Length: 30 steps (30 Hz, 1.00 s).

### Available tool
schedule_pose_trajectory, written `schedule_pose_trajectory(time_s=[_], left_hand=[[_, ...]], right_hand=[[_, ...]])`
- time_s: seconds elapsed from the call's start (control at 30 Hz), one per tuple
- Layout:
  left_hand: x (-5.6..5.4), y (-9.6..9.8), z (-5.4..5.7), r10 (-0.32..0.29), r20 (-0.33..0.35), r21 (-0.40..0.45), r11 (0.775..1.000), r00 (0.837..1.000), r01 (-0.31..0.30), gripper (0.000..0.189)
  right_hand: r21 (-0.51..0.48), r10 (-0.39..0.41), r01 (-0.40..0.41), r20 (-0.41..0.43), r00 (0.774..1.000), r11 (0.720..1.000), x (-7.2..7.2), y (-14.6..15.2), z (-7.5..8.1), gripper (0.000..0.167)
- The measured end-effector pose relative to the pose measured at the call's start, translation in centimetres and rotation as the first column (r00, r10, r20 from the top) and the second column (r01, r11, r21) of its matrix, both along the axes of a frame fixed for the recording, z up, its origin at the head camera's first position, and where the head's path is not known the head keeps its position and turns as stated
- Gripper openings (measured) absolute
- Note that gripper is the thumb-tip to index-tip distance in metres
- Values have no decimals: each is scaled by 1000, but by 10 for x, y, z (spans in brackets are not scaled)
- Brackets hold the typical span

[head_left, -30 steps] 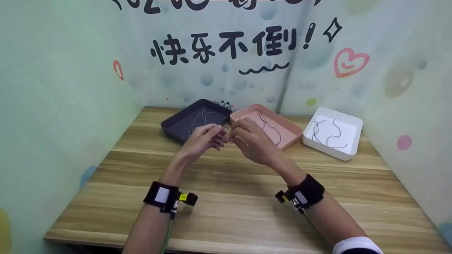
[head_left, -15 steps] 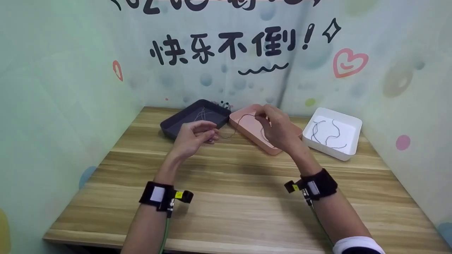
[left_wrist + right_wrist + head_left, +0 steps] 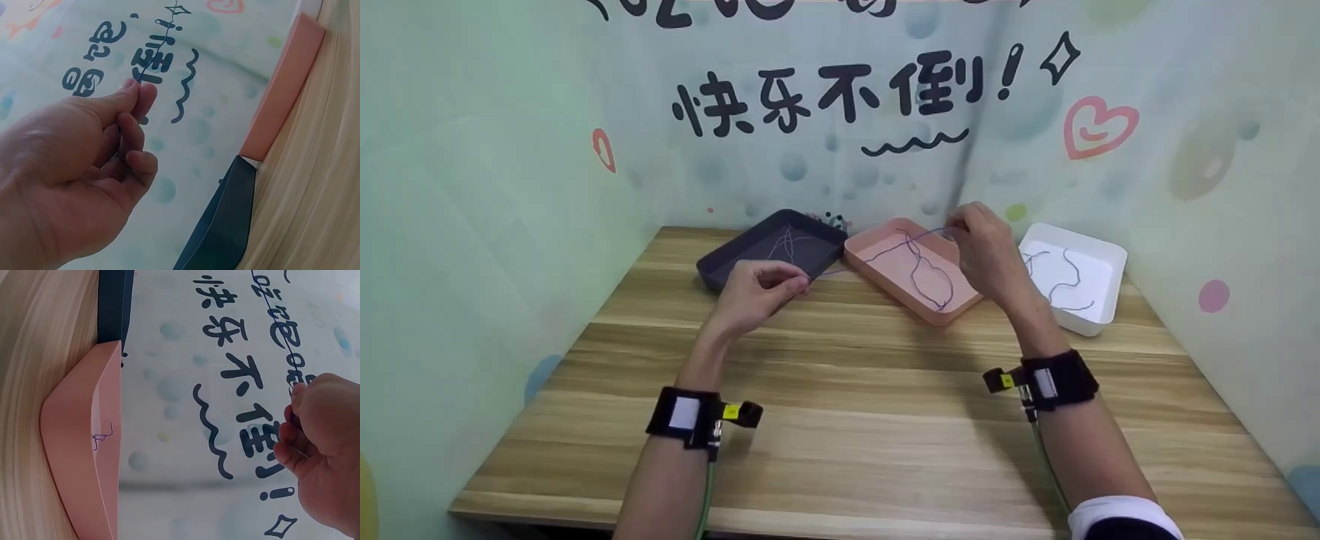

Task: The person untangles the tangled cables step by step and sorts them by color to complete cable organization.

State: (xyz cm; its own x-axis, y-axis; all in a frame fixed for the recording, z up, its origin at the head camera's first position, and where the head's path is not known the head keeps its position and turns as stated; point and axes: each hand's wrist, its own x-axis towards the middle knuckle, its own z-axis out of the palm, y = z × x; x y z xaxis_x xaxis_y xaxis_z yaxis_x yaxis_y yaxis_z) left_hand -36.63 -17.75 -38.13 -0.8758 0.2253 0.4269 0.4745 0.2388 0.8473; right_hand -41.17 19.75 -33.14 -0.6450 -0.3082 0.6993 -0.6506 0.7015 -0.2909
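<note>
A thin dark-blue string (image 3: 877, 256) stretches between the two hands, above the trays and nearly straight. Its one end is pinched between thumb and index finger of my left hand (image 3: 757, 296), in front of the dark tray (image 3: 711, 275). Higher up, my right hand (image 3: 992, 255) pinches the other end, between the pink tray (image 3: 889, 291) and the white tray (image 3: 1081, 322). From the left wrist view, the string (image 3: 162, 45) runs up from the fingertips; the right wrist view shows the string (image 3: 288, 340) leaving the thumb tip.
Looped strings (image 3: 913, 276) lie inside the pink tray. Pale strings (image 3: 787, 241) lie in the dark tray, and several dark strings (image 3: 1076, 271) in the white one. The trays stand along the back of a wooden table (image 3: 840, 435), enclosed by printed curtain walls (image 3: 810, 165).
The hands, close together a second ago, have moved apart. My right hand went right and up, my left slightly left. The string went from slack and curved to nearly straight.
</note>
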Motion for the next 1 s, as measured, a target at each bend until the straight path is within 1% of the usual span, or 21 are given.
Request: schedule_pose_trajectory(time_s=[0.1,0.2,0.3,0.37,0.4,0.47,0.5,0.57,0.63,0.7,0.73,0.77,0.8,0.87,1.0], left_hand=[[0,2,1,24,-46,-48,999,999,-26,11],[0,5,2,90,-85,-95,991,992,-98,9],[-2,8,2,163,-116,-119,977,980,-177,9],[-4,9,1,195,-120,-127,970,973,-210,12],[-6,10,0,203,-117,-130,967,972,-217,13],[-10,12,-1,198,-106,-133,968,974,-211,16],[-12,14,-1,188,-96,-135,970,977,-200,17],[-17,19,0,166,-81,-141,974,983,-177,17],[-23,27,3,144,-72,-147,977,987,-154,17],[-28,37,9,128,-61,-158,978,990,-136,18],[-30,43,12,117,-59,-164,978,991,-125,18],[-33,49,15,110,-61,-176,977,992,-119,19],[-36,55,18,102,-59,-189,976,993,-111,20],[-40,68,24,86,-58,-220,971,995,-97,23],[-47,86,29,63,-53,-281,957,997,-76,32]], right_hand=[[7,-20,20,26,999,1000,-1,3,2,11],[11,-33,32,62,998,999,-2,5,4,9],[2,-24,24,139,990,1000,0,8,8,9],[-17,-2,6,214,977,1000,2,11,11,9],[-34,14,-5,261,965,999,4,13,13,10],[-82,61,-34,363,930,996,7,18,15,12],[-116,92,-48,414,905,992,9,21,17,13],[-208,162,-62,508,846,976,12,28,18,15],[-315,233,-50,575,784,948,14,35,18,16],[-412,289,-15,612,736,911,15,40,18,16],[-448,305,8,622,721,894,16,43,18,16],[-474,311,34,629,712,880,16,46,18,16],[-497,312,61,632,709,866,17,49,18,16],[-528,302,109,630,715,843,18,54,17,16],[-549,241,186,613,753,815,16,65,12,17]])
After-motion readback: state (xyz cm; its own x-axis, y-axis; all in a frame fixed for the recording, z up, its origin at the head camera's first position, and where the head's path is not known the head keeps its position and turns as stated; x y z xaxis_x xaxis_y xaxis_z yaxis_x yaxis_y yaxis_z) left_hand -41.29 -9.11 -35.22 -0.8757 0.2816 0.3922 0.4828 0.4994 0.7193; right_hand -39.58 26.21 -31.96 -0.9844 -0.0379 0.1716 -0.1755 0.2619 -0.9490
